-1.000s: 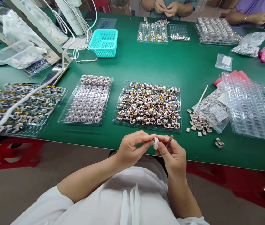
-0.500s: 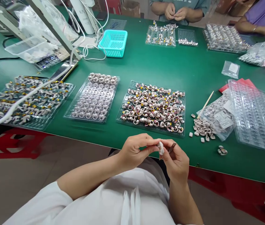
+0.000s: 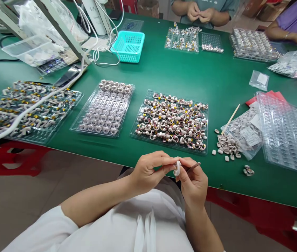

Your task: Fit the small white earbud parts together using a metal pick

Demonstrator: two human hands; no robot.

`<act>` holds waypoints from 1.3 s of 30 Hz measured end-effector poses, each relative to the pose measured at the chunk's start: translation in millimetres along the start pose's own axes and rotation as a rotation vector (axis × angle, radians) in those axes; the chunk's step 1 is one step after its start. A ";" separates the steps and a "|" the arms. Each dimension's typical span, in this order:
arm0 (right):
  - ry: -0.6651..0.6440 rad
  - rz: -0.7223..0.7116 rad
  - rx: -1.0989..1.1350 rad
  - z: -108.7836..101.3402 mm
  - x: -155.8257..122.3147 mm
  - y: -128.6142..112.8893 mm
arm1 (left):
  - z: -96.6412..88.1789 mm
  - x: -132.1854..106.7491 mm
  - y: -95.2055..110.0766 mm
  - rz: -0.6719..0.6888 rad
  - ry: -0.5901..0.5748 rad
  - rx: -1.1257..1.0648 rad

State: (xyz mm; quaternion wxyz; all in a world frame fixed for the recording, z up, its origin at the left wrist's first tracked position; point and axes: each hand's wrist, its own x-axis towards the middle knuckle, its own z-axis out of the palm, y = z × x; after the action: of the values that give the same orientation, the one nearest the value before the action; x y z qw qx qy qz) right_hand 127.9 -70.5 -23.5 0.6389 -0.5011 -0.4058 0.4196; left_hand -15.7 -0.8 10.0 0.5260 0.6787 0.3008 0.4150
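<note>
My left hand [image 3: 150,169] and my right hand [image 3: 193,180] meet just below the near edge of the green table [image 3: 180,75]. Between their fingertips they pinch one small white curved plastic part [image 3: 177,168]. My right hand also grips a thin brown stick-like tool [image 3: 193,166] that points up and to the right. Straight ahead on the table lies a clear tray [image 3: 172,120] heaped with several similar parts with coloured wires. To its right is a loose pile of small pale caps [image 3: 226,145], and a single part [image 3: 248,171] lies by the table's edge.
Left of the middle tray lie a clear tray of neat rows [image 3: 103,108] and another wired-parts tray [image 3: 25,110] crossed by a white cable. Empty clear trays [image 3: 282,136], bags and a wooden stick [image 3: 229,119] are right. A teal basket [image 3: 129,46] is behind. Two other people's hands [image 3: 199,14] work opposite.
My hands have stayed together at the table edge and turned the white part between the fingers. The view has shifted slightly left and down.
</note>
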 end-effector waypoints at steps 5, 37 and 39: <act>0.032 -0.013 -0.090 -4.6 2.7 -6.1 | -1.9 5.1 3.6 -0.294 -0.027 -0.240; 0.149 -0.680 -0.843 -9.0 7.9 6.4 | 8.3 21.5 4.8 -0.845 -0.042 -0.872; 0.201 -0.705 -0.862 -6.4 7.6 8.3 | 10.2 20.9 5.9 -0.841 -0.038 -0.894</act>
State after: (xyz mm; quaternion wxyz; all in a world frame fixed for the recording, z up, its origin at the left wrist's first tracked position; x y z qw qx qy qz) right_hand 135.3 -64.0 -31.9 0.5137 -0.5881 -0.6205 -0.0726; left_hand 3.1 10.5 19.8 0.8836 0.2228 0.3304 0.2457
